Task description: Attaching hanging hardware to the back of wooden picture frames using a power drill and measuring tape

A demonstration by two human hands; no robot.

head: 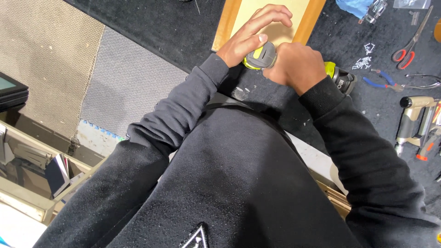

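My right hand [297, 65] is closed around the grip of a grey and yellow-green cordless power tool [262, 56], whose dark battery base [342, 79] sticks out to the right of my wrist. My left hand [252, 33] rests on top of the tool's head, thumb on the grey housing, fingers arched over a wooden frame [223, 27] with a pale panel inside it. The tool's front end is hidden under my hands. Both my sleeves are black.
On the dark bench mat to the right lie red-handled scissors [406, 51], blue-handled pliers [381, 82], loose staples [363, 62] and a beige pneumatic nail gun [413, 117]. A blue cloth [353, 7] sits at the top. Grey carpet pieces [124, 87] cover the left.
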